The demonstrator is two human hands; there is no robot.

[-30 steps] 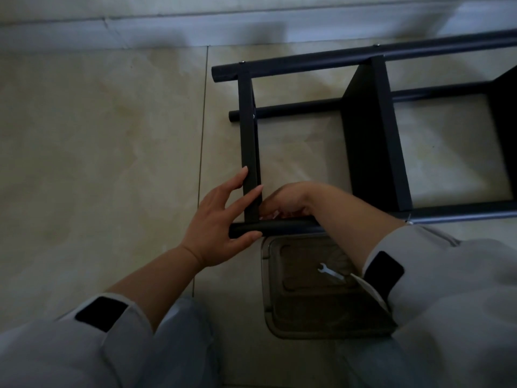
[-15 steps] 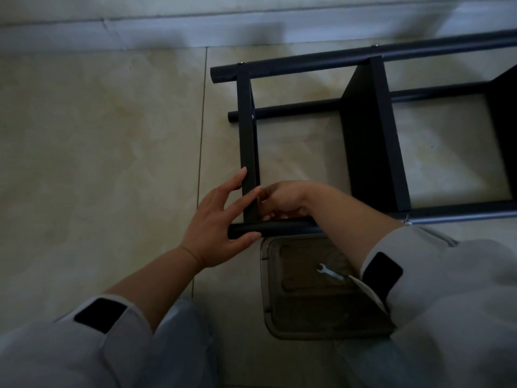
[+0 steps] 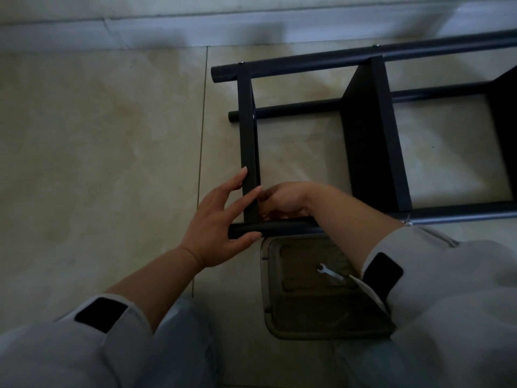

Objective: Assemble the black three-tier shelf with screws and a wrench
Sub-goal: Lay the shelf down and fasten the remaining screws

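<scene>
The black shelf [image 3: 363, 135] lies on its side on the floor tiles. My left hand [image 3: 218, 222] steadies its near left corner: straight fingers press on the end panel [image 3: 247, 130] and the thumb lies along the end of the near tube [image 3: 285, 228]. My right hand [image 3: 285, 197] reaches inside that corner with its fingers curled down at the joint. Whatever they hold is hidden. A small silver wrench [image 3: 330, 272] lies loose in a tray [image 3: 307, 312] below the tube, partly under my right sleeve.
A screw head [image 3: 241, 62] shows on the far tube above the end panel. A white skirting board [image 3: 167, 32] runs along the back. Bare tiles [image 3: 98, 149] stretch to the left of the shelf. My knees fill the bottom of the view.
Both hands stay at the near left corner. My right hand has shifted only slightly at the joint.
</scene>
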